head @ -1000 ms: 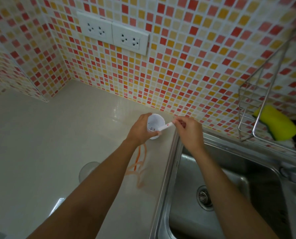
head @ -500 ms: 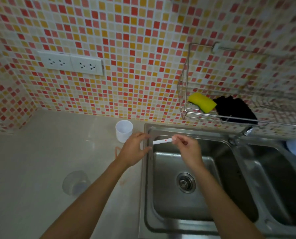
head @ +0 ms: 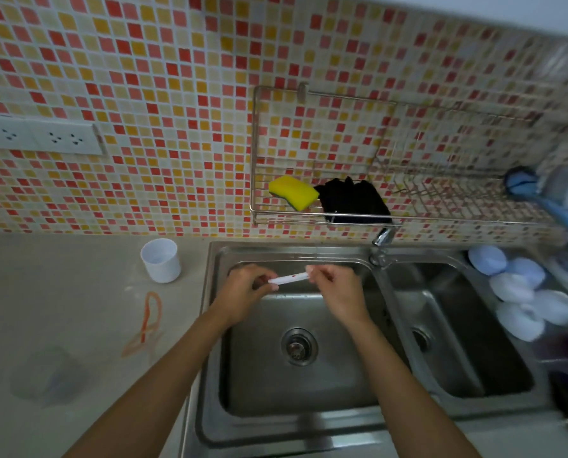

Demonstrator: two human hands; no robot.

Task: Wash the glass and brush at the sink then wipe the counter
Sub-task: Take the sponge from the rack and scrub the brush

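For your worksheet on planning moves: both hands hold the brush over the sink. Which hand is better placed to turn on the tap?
Probably the right hand. The tap stands at the sink's back rim, just beyond and right of it, while the left hand is farther off and could keep the brush.

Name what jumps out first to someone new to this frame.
Both hands, left hand and right hand, hold a small white brush level over the left basin of the steel sink. Orange smears mark the counter below a white cup; a yellow sponge sits in the wall rack.
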